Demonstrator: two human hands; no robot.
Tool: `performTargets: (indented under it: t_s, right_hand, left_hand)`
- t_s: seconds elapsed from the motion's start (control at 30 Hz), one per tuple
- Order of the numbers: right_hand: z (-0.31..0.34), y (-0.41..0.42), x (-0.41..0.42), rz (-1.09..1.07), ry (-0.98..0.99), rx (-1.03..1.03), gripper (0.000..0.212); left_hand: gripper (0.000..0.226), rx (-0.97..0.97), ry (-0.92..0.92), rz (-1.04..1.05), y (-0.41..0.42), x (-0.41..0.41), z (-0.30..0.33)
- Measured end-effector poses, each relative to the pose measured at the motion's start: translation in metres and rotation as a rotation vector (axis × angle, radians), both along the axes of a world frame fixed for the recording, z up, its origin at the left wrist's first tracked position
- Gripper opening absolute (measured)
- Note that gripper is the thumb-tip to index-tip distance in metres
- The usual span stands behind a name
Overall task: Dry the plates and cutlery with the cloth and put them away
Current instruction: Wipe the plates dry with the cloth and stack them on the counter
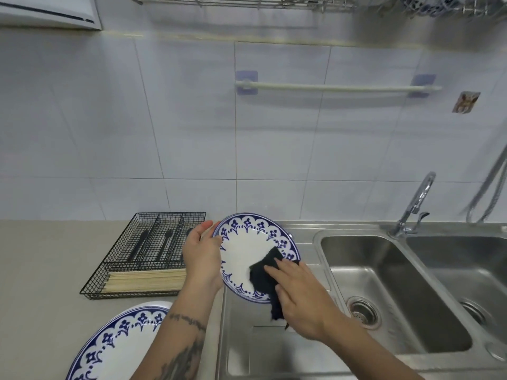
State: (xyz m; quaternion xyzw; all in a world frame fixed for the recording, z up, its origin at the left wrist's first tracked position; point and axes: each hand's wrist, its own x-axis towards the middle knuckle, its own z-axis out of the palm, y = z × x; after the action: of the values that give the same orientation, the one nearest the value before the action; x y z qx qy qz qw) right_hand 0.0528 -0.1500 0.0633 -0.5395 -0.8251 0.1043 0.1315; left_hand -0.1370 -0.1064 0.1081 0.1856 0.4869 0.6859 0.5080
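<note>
My left hand point(202, 256) grips the left rim of a white plate with a blue flower border point(244, 242), holding it tilted above the steel draining board. My right hand point(297, 294) presses a dark cloth point(264, 275) against the plate's lower right face, fingers laid over the cloth. A second plate of the same pattern point(118, 344) lies flat on the counter at the lower left. A black wire cutlery tray point(142, 256) on the counter holds dark cutlery and pale wooden chopsticks point(145, 279).
A double steel sink point(397, 292) with a chrome tap point(417, 204) fills the right side. A white towel rail point(337, 87) is fixed to the tiled wall. A wire dish rack point(247, 1) with patterned crockery hangs overhead.
</note>
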Motion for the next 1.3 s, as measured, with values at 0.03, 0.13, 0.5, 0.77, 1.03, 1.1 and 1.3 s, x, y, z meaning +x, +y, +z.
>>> performTargets:
  t_s: [0.03,0.13,0.5,0.77,1.03,1.1,1.3]
  right_hand:
    - [0.002,-0.007,-0.004,0.014,0.041,0.0,0.049]
    - [0.007,-0.024,-0.018,0.045,0.148,0.077,0.052]
    - [0.009,0.008,-0.027,0.037,0.009,0.41,0.036]
    - [0.021,0.022,-0.009,0.037,0.032,0.259,0.025]
    - [0.042,0.026,0.011,0.059,0.172,0.052,0.026]
    - [0.04,0.027,0.013,0.065,0.185,0.047,0.027]
    - [0.024,0.023,0.022,-0.003,0.554,-0.036,0.039]
  left_hand:
    - [0.04,-0.003,-0.004,0.018,0.003,-0.002,0.003]
    - [0.042,-0.011,-0.042,0.081,0.009,-0.005,0.01]
    - [0.034,-0.256,-0.337,0.133,0.016,-0.001,-0.004]
    - [0.028,-0.191,-0.089,-0.118,0.0,-0.007,-0.031]
    - [0.054,0.366,1.209,-0.446,-0.032,-0.014,-0.033]
    - [0.052,0.342,1.17,-0.489,-0.03,-0.01,-0.027]
    - [0.046,0.297,0.766,-0.521,-0.031,0.01,-0.012]
